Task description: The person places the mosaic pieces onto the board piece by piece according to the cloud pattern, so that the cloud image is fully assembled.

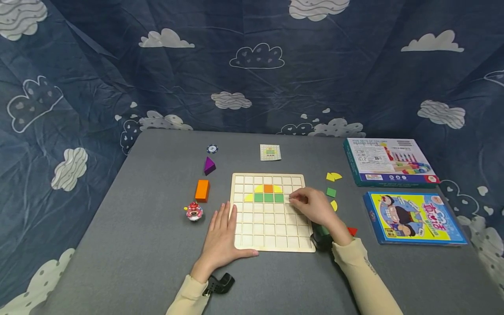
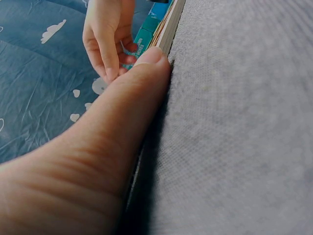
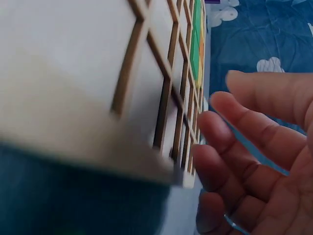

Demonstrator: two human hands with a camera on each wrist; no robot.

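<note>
A square wooden grid board [image 1: 274,229] lies on the grey table, with yellow, orange and green flat pieces in its upper rows. My left hand [image 1: 222,240] rests flat beside the board's lower left corner, fingers straight along the left edge and thumb [image 2: 122,103] by the near edge. Over the board's right side, my right hand [image 1: 315,205] has bent fingers, fingertips close to the cell right of the green row [image 1: 268,197]. In the right wrist view, its fingers [image 3: 217,166] hover beside the grid; whether a small piece is between the fingertips is hidden.
Loose yellow pieces [image 1: 334,176], a green square [image 1: 331,192] and a red piece [image 1: 352,231] lie right of the board. Two boxes [image 1: 415,218] stand farther right. An orange block [image 1: 202,191], purple prism [image 1: 209,166] and small toy [image 1: 194,211] sit left; a pattern card [image 1: 270,152] lies behind.
</note>
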